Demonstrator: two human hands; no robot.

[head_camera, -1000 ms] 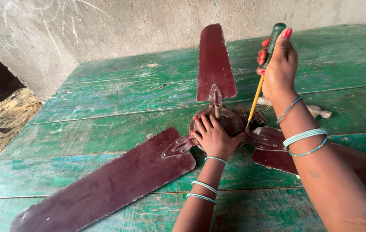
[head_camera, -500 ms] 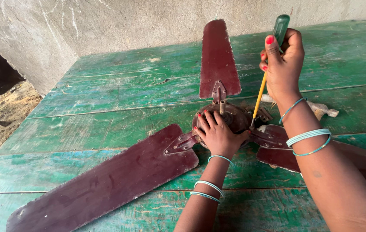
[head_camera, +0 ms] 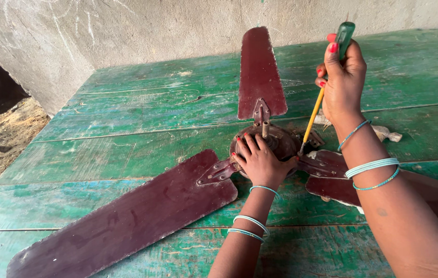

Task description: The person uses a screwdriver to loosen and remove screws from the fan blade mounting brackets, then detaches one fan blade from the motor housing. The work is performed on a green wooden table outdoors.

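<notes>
While the left hand (head_camera: 261, 163) has stayed spread flat over the round motor housing (head_camera: 275, 141) of the ceiling fan, the right hand (head_camera: 343, 82) has changed little across the last second: it was already raised with the screwdriver (head_camera: 327, 82), and it now sits a touch higher and more upright, its fingers closed around the green handle, the yellow shaft slanting down so that the tip meets the hub near the bracket of the right-hand blade (head_camera: 394, 190). That small shift suggests the tool is being seated or turned on a fastener there, though the screw itself is too small to make out. The left fingers are open, splayed and pressing down, holding nothing, only steadying the hub. The fan lies flat on the green, worn plank desk (head_camera: 141, 108), roughly at its middle, with three dark maroon blades fanning out: one pointing away toward the grey wall (head_camera: 126, 31), one long blade (head_camera: 126, 216) running to the lower left, one passing under the right forearm. The blades look dusty and scuffed, the hub rusty. A crumpled pale rag (head_camera: 386, 134) lies just beyond the right wrist.
</notes>
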